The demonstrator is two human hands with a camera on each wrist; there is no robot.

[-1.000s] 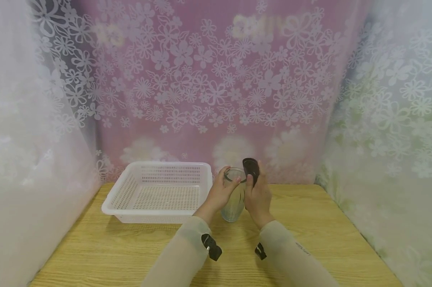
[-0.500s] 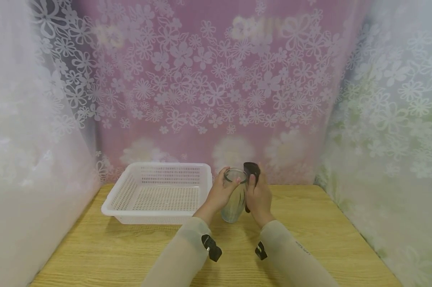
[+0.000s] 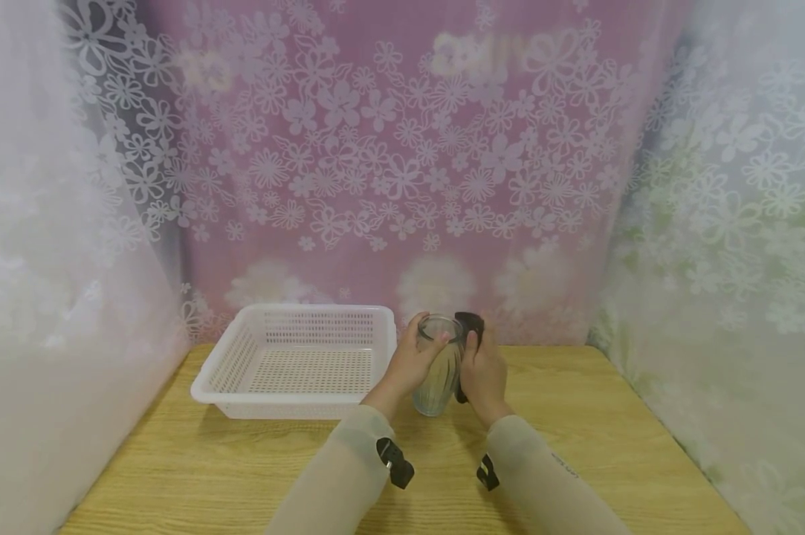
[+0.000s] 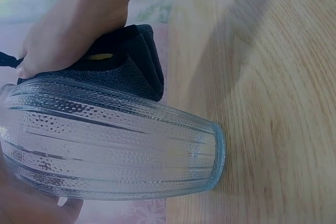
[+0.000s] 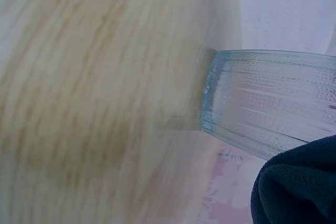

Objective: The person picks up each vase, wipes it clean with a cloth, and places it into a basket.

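Observation:
In the head view a clear ribbed glass vase (image 3: 435, 390) stands upright on the wooden table, its mouth facing up. My left hand (image 3: 407, 365) grips its upper part from the left, thumb near the rim. A dark folded cloth (image 3: 470, 322) is held in my right hand (image 3: 485, 375) along the vase's right side. The left wrist view shows this fuzzy cloth (image 4: 142, 69), with dark edging, lying against the textured glass (image 4: 115, 135). In the right wrist view only the lower vase (image 5: 262, 98) and a corner of the cloth (image 5: 299, 182) show.
A white perforated plastic basket (image 3: 275, 399) sits to the left of the vase, close to my left hand. The wood-grain table (image 3: 563, 431) extends to the right and front. Flowered curtains (image 3: 402, 171) hang behind it and at both sides.
The cloth has moved down along the vase's right side with my right hand, and its lower end now shows below the hand. The left hand and the vase have stayed nearly still.

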